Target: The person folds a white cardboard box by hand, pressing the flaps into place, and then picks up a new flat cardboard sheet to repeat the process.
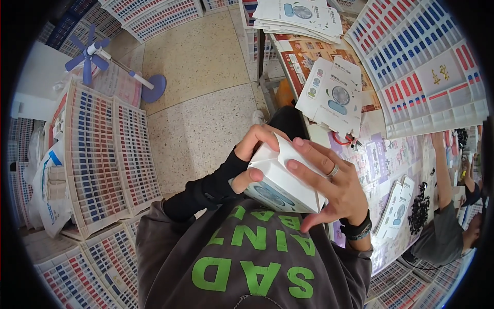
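Between my hands, in front of my chest, is a small white cardboard box (288, 177) with a fan printed on its side. My left hand (257, 149) grips its left end, the thumb on the printed side and the fingers at the upper edge. My right hand (332, 188), wearing a ring, reaches across from the right. Its fingers lie over the box's top panel and a raised flap, while the thumb sticks out by the near right corner. What the box contains is hidden.
Right of me, a table bears flat fan-printed cartons (332, 95), a carton stack (301, 15), red-handled scissors (346, 139), dark small parts (419, 208) and a tilted rack (422, 56). Another person (445, 237) sits at its far right. Crates (98, 154) and a purple fan (152, 87) stand left.
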Demonstrator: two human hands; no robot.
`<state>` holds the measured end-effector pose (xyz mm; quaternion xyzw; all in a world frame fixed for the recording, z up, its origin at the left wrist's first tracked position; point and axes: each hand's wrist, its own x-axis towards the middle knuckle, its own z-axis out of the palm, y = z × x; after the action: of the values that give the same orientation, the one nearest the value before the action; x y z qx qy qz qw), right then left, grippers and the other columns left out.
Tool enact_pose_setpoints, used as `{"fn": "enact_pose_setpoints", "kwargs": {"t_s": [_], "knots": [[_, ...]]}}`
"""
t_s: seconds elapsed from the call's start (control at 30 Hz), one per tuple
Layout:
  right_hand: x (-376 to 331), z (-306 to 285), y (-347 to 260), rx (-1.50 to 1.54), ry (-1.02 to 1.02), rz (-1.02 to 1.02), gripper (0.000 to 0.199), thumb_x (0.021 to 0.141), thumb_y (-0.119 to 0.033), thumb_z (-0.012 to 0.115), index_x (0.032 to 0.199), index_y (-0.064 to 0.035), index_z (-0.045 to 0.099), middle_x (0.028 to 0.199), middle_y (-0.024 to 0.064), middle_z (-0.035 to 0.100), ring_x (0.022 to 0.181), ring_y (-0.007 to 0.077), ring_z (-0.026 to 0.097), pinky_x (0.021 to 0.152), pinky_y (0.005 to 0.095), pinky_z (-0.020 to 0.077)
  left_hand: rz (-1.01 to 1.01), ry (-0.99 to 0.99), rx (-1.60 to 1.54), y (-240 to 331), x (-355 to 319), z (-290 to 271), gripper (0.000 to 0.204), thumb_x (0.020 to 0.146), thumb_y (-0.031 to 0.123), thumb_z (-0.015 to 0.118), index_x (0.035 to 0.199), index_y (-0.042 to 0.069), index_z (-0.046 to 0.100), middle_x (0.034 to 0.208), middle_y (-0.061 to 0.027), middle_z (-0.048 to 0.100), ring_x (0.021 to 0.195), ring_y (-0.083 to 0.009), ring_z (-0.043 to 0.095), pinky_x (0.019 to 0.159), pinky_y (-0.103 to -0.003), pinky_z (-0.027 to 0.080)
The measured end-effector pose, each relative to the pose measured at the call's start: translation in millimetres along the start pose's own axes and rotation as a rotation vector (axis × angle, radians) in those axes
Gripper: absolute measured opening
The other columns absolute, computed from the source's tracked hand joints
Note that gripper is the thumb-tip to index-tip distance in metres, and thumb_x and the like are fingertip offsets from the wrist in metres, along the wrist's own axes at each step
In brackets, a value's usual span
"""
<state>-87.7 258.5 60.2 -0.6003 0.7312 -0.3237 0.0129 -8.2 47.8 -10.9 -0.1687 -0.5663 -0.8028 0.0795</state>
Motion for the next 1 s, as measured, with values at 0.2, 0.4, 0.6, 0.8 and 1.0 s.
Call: {"fn": "enact_pose_setpoints", "kwargs": {"t_s": [0.2, 0.4, 0.6, 0.8, 1.0], "knots": [[-10, 6, 1, -0.064, -0.017, -0.025, 0.092, 0.056, -0.071, 0.065, 0.125, -0.0095, 0.059, 0.132, 0.0161, 0.054, 0.086, 0.0279, 0.065, 0.059, 0.031, 0.0543, -0.19, -0.046, -0.068, 4, -3, 3, 0.075, 0.089, 0.062, 0.05, 0.132, 0.003, 0.03, 0.128, -0.0191, 0.047, 0.115, -0.0234, 0.048, 0.099, -0.037, 0.037], [-20, 27, 11, 0.094, 0.208, -0.076, 0.092, 0.057, -0.071, 0.062, 0.121, -0.0048, 0.061, 0.123, 0.0174, 0.058, 0.071, 0.0247, 0.061, 0.055, 0.0295, 0.0505, -0.439, -0.027, -0.091, 10, -20, 8, 0.105, 0.079, 0.069, 0.058, 0.149, 0.005, 0.015, 0.143, -0.0186, 0.038, 0.132, -0.0253, 0.04, 0.11, -0.039, 0.031], [-4, -7, -14, -0.191, 0.098, -0.203, 0.08, 0.07, -0.072, 0.049, 0.117, -0.0094, 0.066, 0.123, 0.0099, 0.06, 0.086, 0.0232, 0.057, 0.07, 0.0354, 0.0486, -0.412, -0.154, -0.025, 30, -8, 1, 0.1, 0.076, 0.069, 0.061, 0.142, 0.001, 0.032, 0.126, -0.0141, 0.055, 0.119, -0.0237, 0.053, 0.1, -0.035, 0.04], [4, -19, -19, -0.329, 0.01, -0.309, 0.068, 0.082, -0.06, 0.047, 0.117, -0.0044, 0.065, 0.122, 0.0083, 0.06, 0.104, 0.0239, 0.059, 0.085, 0.0398, 0.0494, -0.443, -0.249, -0.014, 32, -3, -10, 0.102, 0.074, 0.073, 0.06, 0.139, -0.002, 0.033, 0.126, -0.0155, 0.054, 0.119, -0.024, 0.053, 0.1, -0.034, 0.039], [1, -13, -17, -0.32, -0.005, -0.315, 0.058, 0.076, -0.047, 0.06, 0.113, -0.0032, 0.067, 0.122, 0.0092, 0.061, 0.108, 0.028, 0.058, 0.086, 0.0397, 0.0532, -0.439, -0.282, 0.007, 35, 8, -15, 0.102, 0.071, 0.071, 0.066, 0.136, -0.001, 0.035, 0.122, -0.0139, 0.055, 0.118, -0.0234, 0.053, 0.099, -0.034, 0.04]]}}
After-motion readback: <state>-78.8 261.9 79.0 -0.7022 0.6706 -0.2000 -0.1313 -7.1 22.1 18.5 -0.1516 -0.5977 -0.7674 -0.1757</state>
